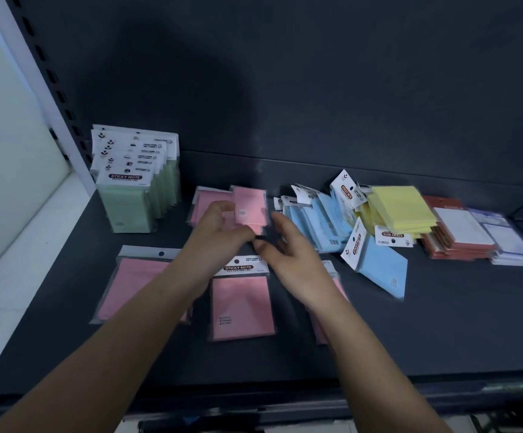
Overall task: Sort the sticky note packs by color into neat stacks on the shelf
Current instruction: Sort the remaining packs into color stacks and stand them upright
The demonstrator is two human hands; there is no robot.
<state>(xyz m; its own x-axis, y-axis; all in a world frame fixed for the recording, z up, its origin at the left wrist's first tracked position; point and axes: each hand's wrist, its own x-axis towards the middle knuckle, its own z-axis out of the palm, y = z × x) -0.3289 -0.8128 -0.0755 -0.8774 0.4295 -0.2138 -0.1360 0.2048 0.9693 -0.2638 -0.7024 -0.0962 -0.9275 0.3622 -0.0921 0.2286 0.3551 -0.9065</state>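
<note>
On the dark shelf [441,323], my left hand [216,229] grips a pink sticky note pack [250,209] by its lower left edge, raised over a few more pink packs [202,203] at the back. Just right of it my right hand [288,248] hovers with fingers spread, holding nothing. Three other pink packs lie flat in front: one at the left [135,289], one in the middle [243,307], one partly under my right forearm [332,304]. Green packs [135,195] stand in a row at the back left.
Right of the hands lies a loose heap of blue packs [316,223] with one blue pack [382,270] apart in front. Yellow packs [401,214] lean on the heap. Red-backed packs [460,235] and white blue-edged packs [510,242] are stacked at the far right.
</note>
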